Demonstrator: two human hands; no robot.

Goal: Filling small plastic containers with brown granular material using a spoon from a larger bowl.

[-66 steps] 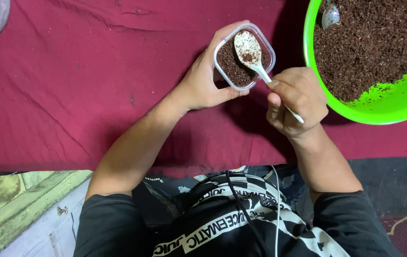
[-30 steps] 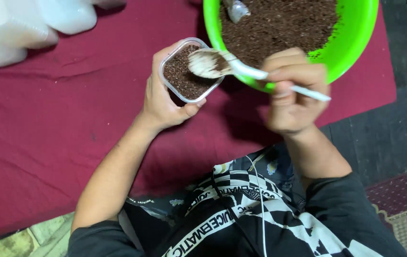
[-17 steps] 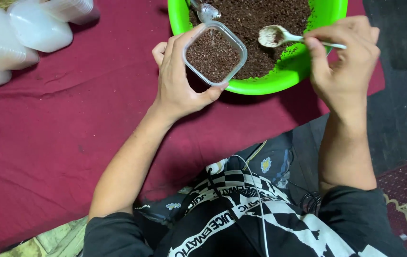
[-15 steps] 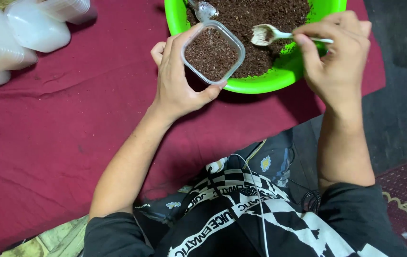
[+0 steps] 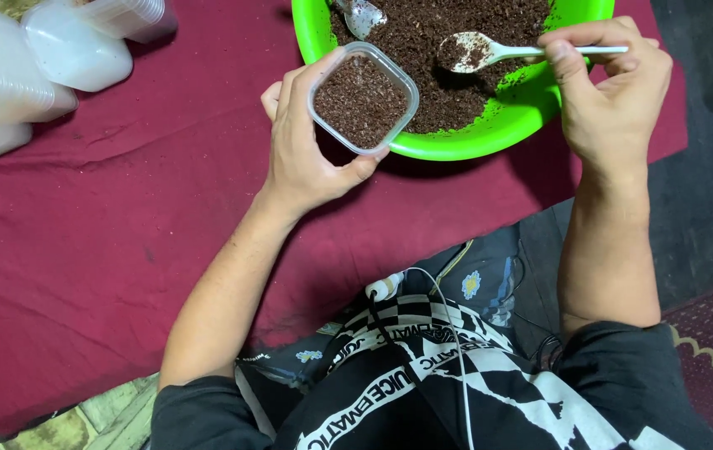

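A moment before, the white spoon (image 5: 490, 52) had sat a little higher over the soil; now it had dipped lower into the green bowl (image 5: 465, 142), and its scoop had some dark soil on it. The right hand (image 5: 610, 100) pinched the spoon's thin handle between thumb and fingers, a narrow grip closed on the handle, out past the bowl's right side. The left hand (image 5: 310, 154) had its grip wrapped around a small clear tub (image 5: 363, 100), holding it at the bowl's near left rim, partly over the soil. The tub looked almost full of the same dark soil. A second spoon (image 5: 362, 15) lay in the soil at the bowl's far left edge. The bowl sat on a red cloth (image 5: 106, 233), and some white plastic tubs (image 5: 65, 50) stood well to the left of the bowl. To do this scooping well, it seemed best to keep the tub level and close over the bowl, so any soil that fell would land back inside, and to take small scoops.
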